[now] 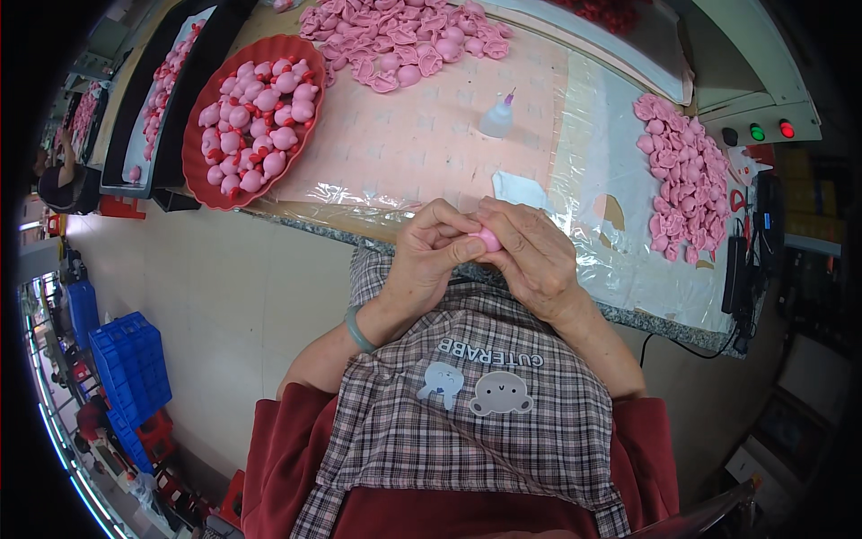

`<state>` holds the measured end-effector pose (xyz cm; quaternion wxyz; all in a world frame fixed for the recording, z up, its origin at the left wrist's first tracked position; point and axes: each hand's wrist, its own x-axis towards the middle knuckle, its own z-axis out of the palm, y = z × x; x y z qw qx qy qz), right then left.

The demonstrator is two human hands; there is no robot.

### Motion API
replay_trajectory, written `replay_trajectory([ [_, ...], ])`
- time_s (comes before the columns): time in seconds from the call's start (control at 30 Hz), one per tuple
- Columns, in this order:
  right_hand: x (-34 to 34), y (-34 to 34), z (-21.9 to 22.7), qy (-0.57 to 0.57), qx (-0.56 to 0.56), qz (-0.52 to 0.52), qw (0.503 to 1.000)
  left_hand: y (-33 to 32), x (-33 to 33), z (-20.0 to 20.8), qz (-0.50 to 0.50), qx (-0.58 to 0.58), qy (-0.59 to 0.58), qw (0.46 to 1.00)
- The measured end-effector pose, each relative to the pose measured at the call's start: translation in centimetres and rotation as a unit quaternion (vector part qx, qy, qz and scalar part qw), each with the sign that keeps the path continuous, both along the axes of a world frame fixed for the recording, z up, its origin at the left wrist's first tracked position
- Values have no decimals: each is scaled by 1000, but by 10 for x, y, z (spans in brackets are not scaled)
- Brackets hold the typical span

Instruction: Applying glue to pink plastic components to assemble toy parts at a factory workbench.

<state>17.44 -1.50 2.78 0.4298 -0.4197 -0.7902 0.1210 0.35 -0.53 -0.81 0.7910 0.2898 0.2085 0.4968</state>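
Note:
Between the fingertips of both hands, just over the table's near edge, is a small rounded pink piece (488, 238) of glossy soft-looking material. My left hand (435, 247) pinches it from the left with thumb and forefinger. From the right, the fingers of my right hand (534, 256) close over it and hide much of its shape. A folded white cloth (519, 189) lies just beyond my right hand. Farther off stands a small clear squeeze bottle (496, 119) with a thin pink needle tip.
A scalloped red basin (192, 135) of pink pieces with red parts sits at the left, beside a black tray (166, 171). Flat pink pieces are heaped at the back (404, 45) and right (682, 175). A power strip (736, 269) lies at the right edge.

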Motion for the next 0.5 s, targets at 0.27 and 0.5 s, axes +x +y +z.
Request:
replay_trajectory([
  [0.27, 2, 1, -1, -3, 2, -8, 1000, 1, 2, 2, -10, -19, 2, 1000],
  [0.5, 12, 10, 13, -47, -23, 18, 998, 4, 4, 12, -39, 1, 75, 996],
])
